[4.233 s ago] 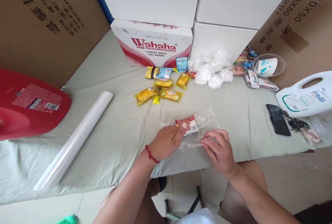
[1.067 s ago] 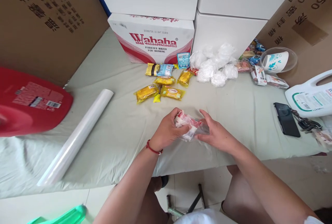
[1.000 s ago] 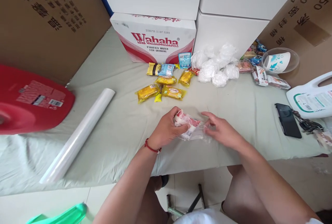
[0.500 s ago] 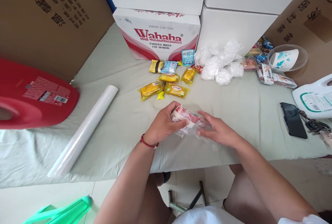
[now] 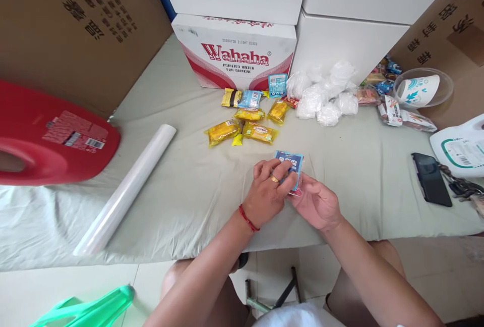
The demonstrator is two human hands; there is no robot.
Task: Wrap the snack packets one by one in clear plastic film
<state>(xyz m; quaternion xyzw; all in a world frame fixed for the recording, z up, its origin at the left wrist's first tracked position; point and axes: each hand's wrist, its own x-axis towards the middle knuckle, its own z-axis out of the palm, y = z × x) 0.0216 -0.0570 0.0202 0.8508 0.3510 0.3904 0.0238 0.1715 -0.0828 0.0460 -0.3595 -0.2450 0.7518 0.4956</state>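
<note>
Snack packet [image 5: 290, 165] now flipped, blue side up

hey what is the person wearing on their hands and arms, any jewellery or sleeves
The left hand has a gold ring on one finger and a thin red cord bracelet at the wrist. The right hand shows no jewellery. Both forearms are bare, with no sleeves or gloves in view.

- Blue snack packet [image 5: 290, 161]: lower part hidden by left hand [image 5: 266, 192] fingers; print too small to read.
- Pink item under packet: only an edge shows, can't tell what it is.
- Red jug [image 5: 49, 140] and white jug [image 5: 461, 148]: cut off by frame edges.
- Green plastic thing [image 5: 86, 309]: cut off at bottom.
</note>
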